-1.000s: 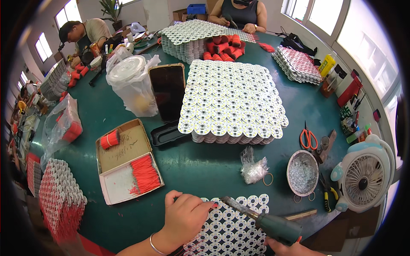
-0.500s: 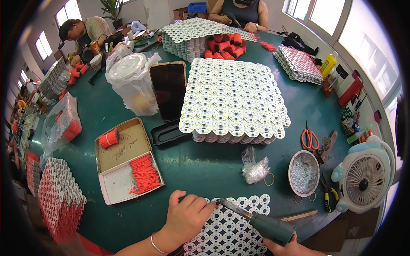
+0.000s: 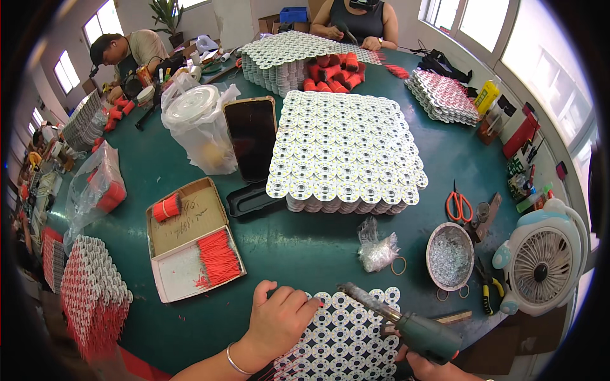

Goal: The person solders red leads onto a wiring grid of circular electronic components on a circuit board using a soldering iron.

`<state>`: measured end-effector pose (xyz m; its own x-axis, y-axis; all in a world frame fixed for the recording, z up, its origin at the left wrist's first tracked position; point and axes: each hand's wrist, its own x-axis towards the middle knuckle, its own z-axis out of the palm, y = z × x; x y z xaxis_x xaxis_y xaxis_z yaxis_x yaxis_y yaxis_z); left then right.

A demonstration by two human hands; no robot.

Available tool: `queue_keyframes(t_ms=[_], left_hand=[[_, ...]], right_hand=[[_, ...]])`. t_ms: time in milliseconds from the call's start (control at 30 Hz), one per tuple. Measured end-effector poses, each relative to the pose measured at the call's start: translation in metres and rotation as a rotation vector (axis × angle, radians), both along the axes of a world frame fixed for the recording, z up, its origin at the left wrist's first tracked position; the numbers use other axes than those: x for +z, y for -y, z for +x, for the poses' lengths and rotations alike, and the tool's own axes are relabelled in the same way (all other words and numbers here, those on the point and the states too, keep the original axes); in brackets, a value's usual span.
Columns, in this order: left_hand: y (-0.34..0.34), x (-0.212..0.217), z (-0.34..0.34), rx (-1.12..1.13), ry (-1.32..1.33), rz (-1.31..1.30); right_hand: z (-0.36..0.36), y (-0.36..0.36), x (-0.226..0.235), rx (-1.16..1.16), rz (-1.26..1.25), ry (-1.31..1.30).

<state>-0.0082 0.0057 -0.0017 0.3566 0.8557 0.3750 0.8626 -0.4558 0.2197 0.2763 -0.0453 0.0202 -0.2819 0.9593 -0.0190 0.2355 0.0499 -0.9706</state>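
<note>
A panel of joined round white LED boards (image 3: 346, 343) lies at the near edge, with thin red wires (image 3: 289, 367) on its lower left. My left hand (image 3: 283, 317) rests at the panel's upper left corner, fingers closed in a pinch. A small red bit shows at the fingertips; what they grip is too small to make out. Wrapped round the green handle of a soldering gun (image 3: 422, 333), my right hand (image 3: 422, 367) shows only in part. The gun's metal tip points up and left over the panel's top row, apart from my left fingers.
An open box (image 3: 194, 244) of short red wires sits left. Beyond are a stack of LED panels (image 3: 343, 146), a phone (image 3: 251, 140) and a bagged tub (image 3: 197, 127). Right stand a bowl of clear beads (image 3: 450, 257), scissors (image 3: 459, 206), pliers (image 3: 488, 289) and a fan (image 3: 540, 267). Two people work farther off.
The soldering gun has moved right and its tip has lifted away from my left fingertips. My left hand has stayed nearly in place at the panel's corner.
</note>
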Motion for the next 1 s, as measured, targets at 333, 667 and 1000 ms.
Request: queue_keyframes(t_ms=[333,667,1000], left_hand=[[0.021,0.012,0.000,0.046,0.010,0.095],[0.031,0.001,0.006,0.041,0.037,0.027],[0.029,0.000,0.006,0.038,0.061,-0.001]], right_hand=[[0.001,0.011,0.008,0.125,0.183,0.205],[-0.003,0.020,0.001,0.003,0.085,0.147],[-0.006,0.016,0.002,0.038,0.083,0.183]])
